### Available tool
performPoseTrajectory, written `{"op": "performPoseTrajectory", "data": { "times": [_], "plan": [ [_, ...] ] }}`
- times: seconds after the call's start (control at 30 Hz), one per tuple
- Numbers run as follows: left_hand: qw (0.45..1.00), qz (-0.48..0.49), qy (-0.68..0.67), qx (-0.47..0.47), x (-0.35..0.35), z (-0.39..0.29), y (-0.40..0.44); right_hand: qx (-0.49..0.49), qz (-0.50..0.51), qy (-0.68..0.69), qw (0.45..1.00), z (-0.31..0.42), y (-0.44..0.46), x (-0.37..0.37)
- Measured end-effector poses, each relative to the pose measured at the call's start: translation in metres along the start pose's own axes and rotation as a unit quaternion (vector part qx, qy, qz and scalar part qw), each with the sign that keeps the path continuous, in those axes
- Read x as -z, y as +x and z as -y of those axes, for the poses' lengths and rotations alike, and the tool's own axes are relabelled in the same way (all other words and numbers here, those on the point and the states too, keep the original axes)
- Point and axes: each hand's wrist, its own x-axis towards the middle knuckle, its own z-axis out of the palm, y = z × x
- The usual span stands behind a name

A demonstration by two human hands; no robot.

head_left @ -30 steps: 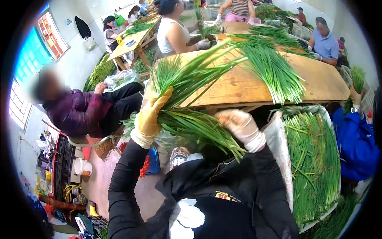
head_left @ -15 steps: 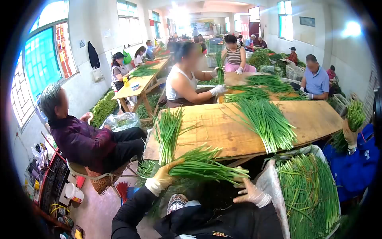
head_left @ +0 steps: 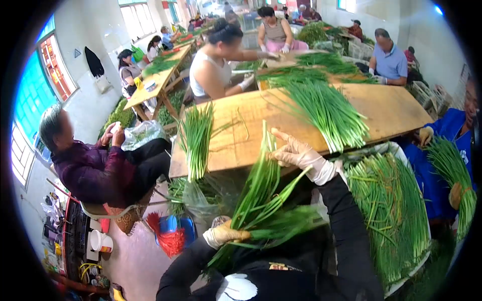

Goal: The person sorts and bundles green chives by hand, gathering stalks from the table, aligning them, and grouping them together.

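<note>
My left hand (head_left: 226,234), in a pale glove, is closed around a loose bunch of garlic chives (head_left: 253,193) low in front of my body. The stalks fan upward and right, and some leaves on the right are blurred. Beside the upper stalks is my gloved right hand (head_left: 301,156), fingers apart and fingertips at the stalks; a firm grip does not show. On the wooden table (head_left: 236,145) ahead lie a small bunch of chives (head_left: 197,143) at left and a larger pile of chives (head_left: 329,118) at right.
A lined crate (head_left: 426,228) full of chives (head_left: 384,215) stands at my right. Beyond it, a person in blue (head_left: 442,173) holds a tied bunch. A seated person in purple (head_left: 108,168) is at left, near red ties (head_left: 165,236) and a blue container (head_left: 187,228). Others work at tables behind.
My left hand has lowered, and the bunch has swung from lying sideways to more upright. My right hand has risen to the upper stalks. The view has shifted, showing more of the person in blue.
</note>
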Motion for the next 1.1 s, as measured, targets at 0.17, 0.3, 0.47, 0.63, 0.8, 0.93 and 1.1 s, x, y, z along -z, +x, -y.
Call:
{"op": "performPoseTrajectory", "data": {
  "times": [0.17, 0.3, 0.47, 0.63, 0.8, 0.93, 1.1],
  "plan": [
    [0.982, -0.038, -0.103, -0.152, -0.018, -0.008, -0.011, 0.017, -0.2, -0.036, 0.979, -0.009, -0.017, 0.006],
    [0.977, -0.018, -0.075, -0.201, -0.007, -0.004, -0.01, -0.021, -0.193, 0.075, 0.978, -0.004, -0.014, 0.003],
    [0.988, -0.008, -0.063, -0.143, 0.0, 0.006, -0.007, -0.13, -0.012, -0.049, 0.99, -0.021, 0.013, -0.032],
    [0.978, -0.076, -0.124, -0.152, 0.008, 0.016, -0.008, -0.064, -0.041, -0.032, 0.997, -0.046, -0.004, -0.032],
    [0.98, -0.083, -0.152, -0.097, 0.019, 0.031, -0.008, 0.108, -0.091, -0.566, 0.812, -0.116, -0.016, -0.012],
    [0.985, -0.1, -0.12, -0.072, -0.003, 0.014, -0.019, 0.01, -0.297, -0.046, 0.954, -0.098, -0.009, -0.002],
    [0.989, -0.058, -0.092, -0.101, 0.013, 0.03, -0.034, 0.172, -0.439, 0.111, 0.875, -0.028, -0.049, 0.052]
  ]
}}
